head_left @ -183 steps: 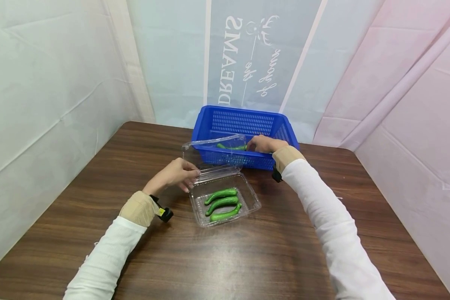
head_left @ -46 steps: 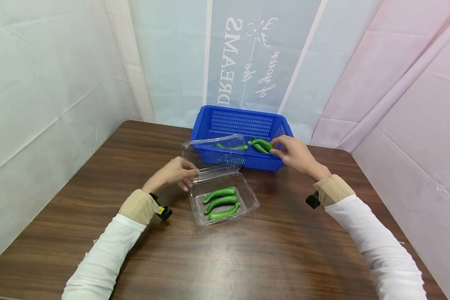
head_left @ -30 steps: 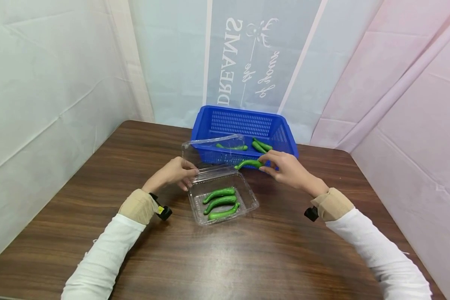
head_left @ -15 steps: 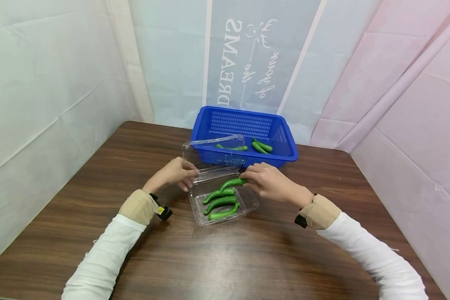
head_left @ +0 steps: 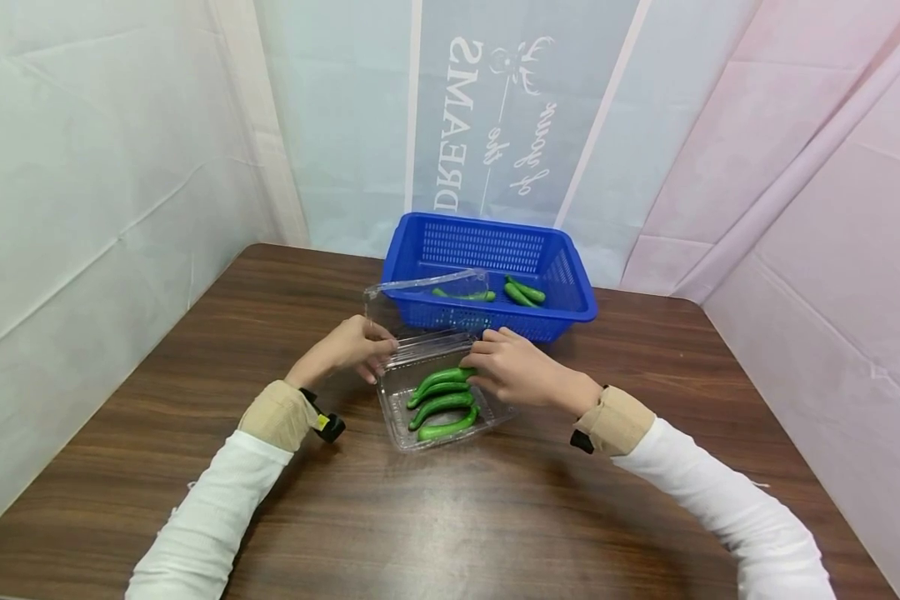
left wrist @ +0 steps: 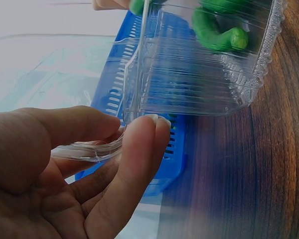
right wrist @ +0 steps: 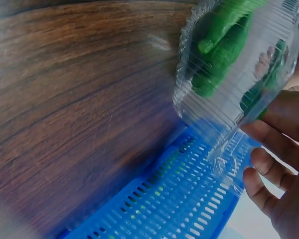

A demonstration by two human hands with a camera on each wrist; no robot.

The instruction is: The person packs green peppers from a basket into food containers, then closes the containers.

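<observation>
A clear plastic clamshell box lies on the table with its lid raised, leaning toward the blue basket. My left hand pinches the box's edge at the hinge, thumb on one side and fingers on the other, as the left wrist view shows. Several curved green cucumbers lie side by side in the box; the nearest cucumber is lighter green. With my right hand I pinch the right end of the rearmost cucumber, low inside the box. My fingers hide that end.
Behind the box stands a blue perforated basket. Two cucumbers lie at its right, and another cucumber shows through the clear lid. Brown wooden table extends around; cloth walls border it at the back and sides.
My right hand has lifted a cucumber from the basket, carried it forward and left, and lowered it into the box behind the others. My left hand has stayed at the hinge.
</observation>
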